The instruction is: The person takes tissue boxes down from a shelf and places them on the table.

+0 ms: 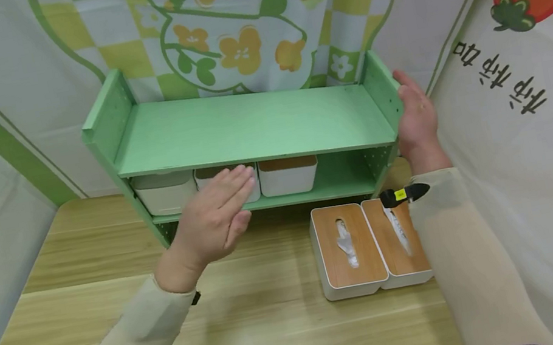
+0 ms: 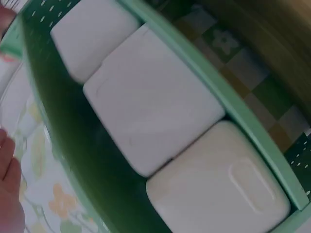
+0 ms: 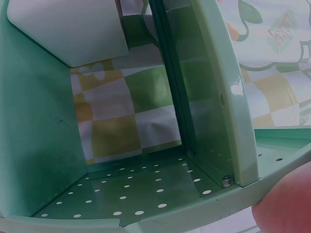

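Observation:
A green two-tier shelf [image 1: 246, 125] stands on the table against the printed cloth. On its lower tier, a white box with a grey lid [image 1: 166, 195], a middle white box [image 2: 153, 99] and another with a brown top [image 1: 289, 176] sit side by side. My left hand [image 1: 216, 223] is held in front of the middle box, fingers extended together, nothing in its grasp. Flat against the outside of the shelf's right side panel [image 1: 384, 89] rests my right hand [image 1: 416, 120], fingers pointing up. In the right wrist view, part of the right hand [image 3: 286, 204] shows beside the perforated panel.
Two white tissue boxes with wood-look lids, a left one [image 1: 349, 246] and a right one [image 1: 396, 238], stand side by side on the wooden table [image 1: 261, 335]. My right forearm partly covers the right one. Printed cloth [image 1: 525, 165] hangs around the table's back and sides.

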`<state>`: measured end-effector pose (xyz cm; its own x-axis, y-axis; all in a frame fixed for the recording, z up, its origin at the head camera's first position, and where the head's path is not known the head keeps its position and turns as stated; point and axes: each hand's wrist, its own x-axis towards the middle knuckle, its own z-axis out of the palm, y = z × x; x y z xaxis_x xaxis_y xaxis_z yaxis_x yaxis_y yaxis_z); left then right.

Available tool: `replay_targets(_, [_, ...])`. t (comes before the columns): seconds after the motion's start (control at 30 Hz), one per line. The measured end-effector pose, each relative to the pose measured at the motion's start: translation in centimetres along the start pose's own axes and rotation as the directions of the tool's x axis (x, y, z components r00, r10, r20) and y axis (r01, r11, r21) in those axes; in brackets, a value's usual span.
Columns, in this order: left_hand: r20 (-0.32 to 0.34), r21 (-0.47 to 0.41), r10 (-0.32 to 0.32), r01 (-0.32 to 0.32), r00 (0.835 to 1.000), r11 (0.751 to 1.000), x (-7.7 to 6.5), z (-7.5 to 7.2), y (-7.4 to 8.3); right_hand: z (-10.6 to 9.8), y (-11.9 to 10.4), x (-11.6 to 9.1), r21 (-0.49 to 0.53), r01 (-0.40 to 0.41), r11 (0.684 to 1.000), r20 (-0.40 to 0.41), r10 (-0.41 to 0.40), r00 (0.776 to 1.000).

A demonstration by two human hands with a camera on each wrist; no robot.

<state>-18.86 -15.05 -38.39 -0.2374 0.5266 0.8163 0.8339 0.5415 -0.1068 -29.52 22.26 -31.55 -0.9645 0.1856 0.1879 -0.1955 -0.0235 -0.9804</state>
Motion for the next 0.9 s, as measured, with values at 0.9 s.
replay_targets(0.9, [0.701, 0.34, -0.498, 0.376, 0.51, 0.862, 6.2, 10.1, 0.8, 0.0, -0.2, -0.3, 0.007, 0.009, 1.0, 0.021, -0.009, 1.0])
